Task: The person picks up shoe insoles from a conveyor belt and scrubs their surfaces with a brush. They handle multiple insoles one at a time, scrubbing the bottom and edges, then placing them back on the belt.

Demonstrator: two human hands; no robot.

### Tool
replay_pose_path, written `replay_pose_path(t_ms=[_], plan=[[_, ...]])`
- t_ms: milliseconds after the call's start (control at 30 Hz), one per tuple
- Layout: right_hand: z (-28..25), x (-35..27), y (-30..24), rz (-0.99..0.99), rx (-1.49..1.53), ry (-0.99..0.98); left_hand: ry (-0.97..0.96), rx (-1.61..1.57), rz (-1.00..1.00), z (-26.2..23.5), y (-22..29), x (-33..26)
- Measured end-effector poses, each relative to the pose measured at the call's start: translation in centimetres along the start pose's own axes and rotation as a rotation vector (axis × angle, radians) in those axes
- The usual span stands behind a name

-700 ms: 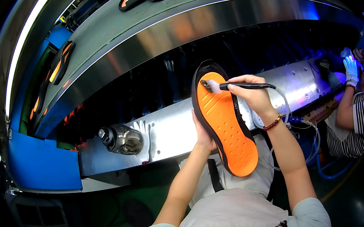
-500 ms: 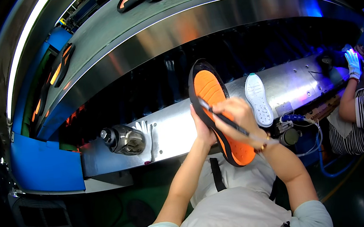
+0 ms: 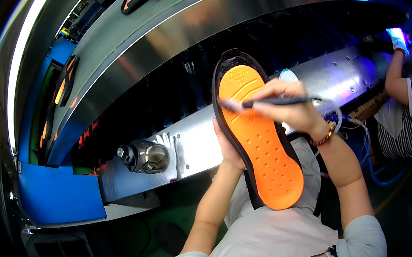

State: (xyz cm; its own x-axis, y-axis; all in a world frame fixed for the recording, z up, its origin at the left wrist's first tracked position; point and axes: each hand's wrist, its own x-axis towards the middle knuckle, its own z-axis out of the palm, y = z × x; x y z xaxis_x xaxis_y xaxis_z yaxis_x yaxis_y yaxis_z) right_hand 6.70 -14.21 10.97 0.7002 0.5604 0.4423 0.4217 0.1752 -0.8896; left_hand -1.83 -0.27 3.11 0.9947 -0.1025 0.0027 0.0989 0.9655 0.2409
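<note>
A shoe sole (image 3: 263, 147), orange inside with a raised black rim, is held tilted over my lap. My left hand (image 3: 228, 148) grips it along its left side, with most of the fingers hidden beneath. Between the fingers of my right hand (image 3: 289, 104) is a brush (image 3: 276, 101) with a dark handle and a thin tube trailing from its back end. The blurred bristles touch the inner left edge of the rim, near the upper part of the sole. Behind my right hand, a white sole (image 3: 288, 75) on the metal ledge is mostly hidden.
A dark bottle (image 3: 143, 156) lies on the metal ledge (image 3: 198, 147) beside a white glove (image 3: 170, 157). More black-and-orange soles (image 3: 66, 80) rest on the green conveyor (image 3: 106, 43). At the right, a co-worker's gloved hand (image 3: 397, 39) is lit blue, near cables (image 3: 367, 136).
The held sole has turned to face me more fully and appears larger. My right hand and the brush have moved up and right, the brush swinging closer to level.
</note>
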Motion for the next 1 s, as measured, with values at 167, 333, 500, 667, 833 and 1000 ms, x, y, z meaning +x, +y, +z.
replay_pose_path(t_ms=[167, 333, 500, 667, 833, 1000], plan=[[-0.2, -2.1, -1.5, 0.066, 0.179, -0.36, 0.136, 0.183, 0.178, 0.4, 1.7, -0.3], [-0.6, -1.8, -1.6, 0.136, 0.145, -0.177, 0.002, 0.234, 0.158, 1.7, 1.8, -0.5], [-1.0, -3.2, -1.9, 0.152, 0.26, -0.287, 0.056, 0.374, 0.273, 2.4, 2.4, 0.3], [-1.1, -3.8, -1.4, -0.054, -0.091, -0.319, 0.103, 0.402, 0.416, 2.6, 3.6, 1.2], [-1.4, -4.5, -1.1, 0.092, 0.339, -0.181, 0.015, 0.39, 0.428, 3.0, 4.1, 1.7], [-1.8, -5.5, -0.9, -0.019, -0.119, -0.423, -0.134, 0.304, 0.36, 3.3, 4.8, 1.7]])
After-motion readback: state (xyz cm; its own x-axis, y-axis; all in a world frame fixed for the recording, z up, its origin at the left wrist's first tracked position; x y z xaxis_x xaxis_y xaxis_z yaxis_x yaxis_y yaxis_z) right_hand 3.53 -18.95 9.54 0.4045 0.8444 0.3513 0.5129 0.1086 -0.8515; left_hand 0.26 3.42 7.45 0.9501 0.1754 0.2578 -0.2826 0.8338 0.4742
